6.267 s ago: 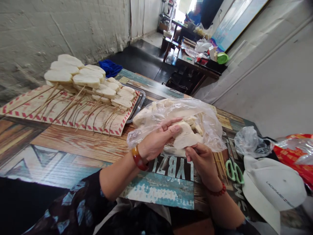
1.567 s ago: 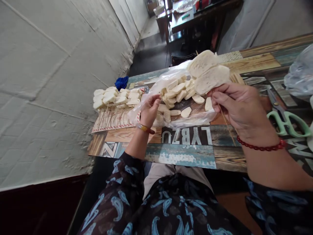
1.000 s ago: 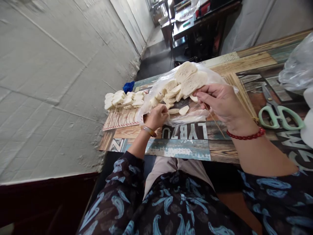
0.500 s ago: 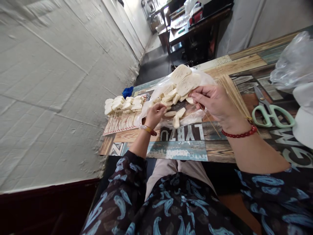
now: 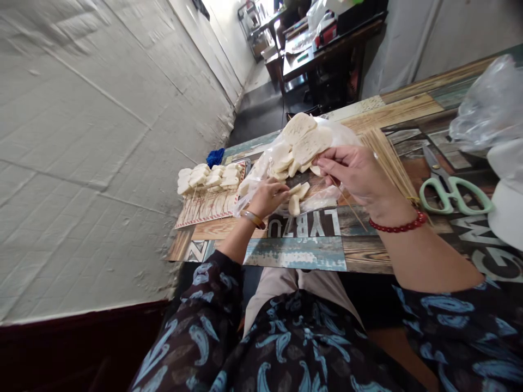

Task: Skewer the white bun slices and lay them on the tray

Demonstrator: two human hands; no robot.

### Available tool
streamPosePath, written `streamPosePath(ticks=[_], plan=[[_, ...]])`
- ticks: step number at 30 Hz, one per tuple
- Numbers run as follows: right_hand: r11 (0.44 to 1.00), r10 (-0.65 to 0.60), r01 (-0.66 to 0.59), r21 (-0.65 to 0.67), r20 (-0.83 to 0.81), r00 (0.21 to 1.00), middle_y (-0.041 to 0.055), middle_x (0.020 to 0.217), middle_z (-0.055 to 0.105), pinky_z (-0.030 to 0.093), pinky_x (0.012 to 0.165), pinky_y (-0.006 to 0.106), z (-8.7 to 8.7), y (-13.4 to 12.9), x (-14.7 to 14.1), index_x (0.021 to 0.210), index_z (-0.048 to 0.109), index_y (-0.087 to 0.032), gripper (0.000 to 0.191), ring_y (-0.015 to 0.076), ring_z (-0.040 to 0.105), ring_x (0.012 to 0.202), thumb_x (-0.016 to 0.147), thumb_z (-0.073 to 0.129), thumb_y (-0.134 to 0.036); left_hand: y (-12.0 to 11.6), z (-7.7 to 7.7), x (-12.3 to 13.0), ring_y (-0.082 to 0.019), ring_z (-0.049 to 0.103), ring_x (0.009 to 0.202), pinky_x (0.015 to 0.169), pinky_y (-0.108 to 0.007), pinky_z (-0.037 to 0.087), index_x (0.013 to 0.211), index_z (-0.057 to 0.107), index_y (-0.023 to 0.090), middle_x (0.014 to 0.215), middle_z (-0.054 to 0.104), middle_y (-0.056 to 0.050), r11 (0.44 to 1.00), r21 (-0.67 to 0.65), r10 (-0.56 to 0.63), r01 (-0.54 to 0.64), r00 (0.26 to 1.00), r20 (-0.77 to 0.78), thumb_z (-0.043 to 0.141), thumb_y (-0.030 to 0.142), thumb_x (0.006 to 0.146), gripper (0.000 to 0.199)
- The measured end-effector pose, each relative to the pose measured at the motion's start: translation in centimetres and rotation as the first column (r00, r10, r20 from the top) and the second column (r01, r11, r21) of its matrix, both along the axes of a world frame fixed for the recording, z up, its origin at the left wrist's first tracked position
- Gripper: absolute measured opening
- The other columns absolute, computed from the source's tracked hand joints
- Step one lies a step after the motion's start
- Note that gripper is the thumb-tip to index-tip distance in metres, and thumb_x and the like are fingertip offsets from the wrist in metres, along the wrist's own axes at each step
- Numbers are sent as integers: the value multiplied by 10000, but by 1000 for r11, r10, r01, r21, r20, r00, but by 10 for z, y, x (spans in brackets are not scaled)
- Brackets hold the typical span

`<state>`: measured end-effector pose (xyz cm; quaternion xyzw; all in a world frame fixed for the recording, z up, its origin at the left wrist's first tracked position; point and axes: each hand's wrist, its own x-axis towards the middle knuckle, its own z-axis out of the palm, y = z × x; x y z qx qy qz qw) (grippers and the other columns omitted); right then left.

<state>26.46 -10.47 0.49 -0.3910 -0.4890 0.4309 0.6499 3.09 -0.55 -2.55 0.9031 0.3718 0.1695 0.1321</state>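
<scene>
In my right hand [image 5: 353, 174] a thin wooden skewer [image 5: 351, 206] is pinched, its lower end pointing toward the table's front edge. Two broad, pale slices of bread or steamed bun [image 5: 308, 142] are on its upper part, above the heap. My left hand [image 5: 269, 197] is low over the table, fingers closed on the edge of a small bread slice [image 5: 295, 189]; the fingertips are partly hidden. Two more loose slices [image 5: 294, 204] lie right beside it. Behind the hands, a pile of slices [image 5: 281, 160] rests in a clear plastic bag [image 5: 341, 129].
At left, a tray [image 5: 183, 222] holds rows of skewered slices [image 5: 210, 177], near a blue cloth [image 5: 214, 157] and the wall. To the right lie a bundle of bare skewers [image 5: 388, 160], green-handled scissors [image 5: 453, 190] and a crumpled plastic bag [image 5: 490, 106].
My left hand has moved right, from beside the bag onto a loose slice, which has shifted slightly right. My right hand holds the skewer almost in place.
</scene>
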Motion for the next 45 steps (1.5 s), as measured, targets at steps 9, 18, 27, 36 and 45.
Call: streamPosePath(ticks=[9,18,27,36,45], plan=[[1000,-5,5,-5,39,999,-35,595,588,389,422,190,0,-1,-1,769,703,-183,197,65,505,471,845,754,-358,35,2,12,-260,625,962,914,-385,475,1033,730,140,1000,693,-124,923,179,366,-340,921,-136,718,355,811,309],[1000,-15,16,-22,9,1000,-30,615,603,390,415,196,2,0,1,757,705,-194,217,66,505,470,826,777,-387,40,-5,19,-269,619,885,819,-378,469,856,672,162,884,679,-117,905,176,403,-387,913,-64,699,356,785,208],[999,-15,16,-49,28,1000,-29,593,604,381,407,197,-4,3,1,743,713,-192,182,67,506,458,817,792,-338,33,1,5,-160,546,678,679,-306,438,738,624,184,686,617,-12,917,-105,396,-384,905,153,722,303,759,155],[999,-16,18,-37,46,999,-20,609,621,379,403,213,-7,4,1,747,721,-204,123,76,514,458,828,772,-281,18,5,-4,-123,653,693,605,-246,489,963,630,159,905,720,-76,556,-824,601,113,630,492,675,394,869,257],[998,2,2,-71,53,999,-24,599,619,379,405,200,-9,4,1,750,723,-178,164,71,514,448,798,782,-324,11,4,5,-126,643,696,622,-274,521,1009,658,174,949,724,-75,439,-859,651,265,565,507,659,332,891,197]])
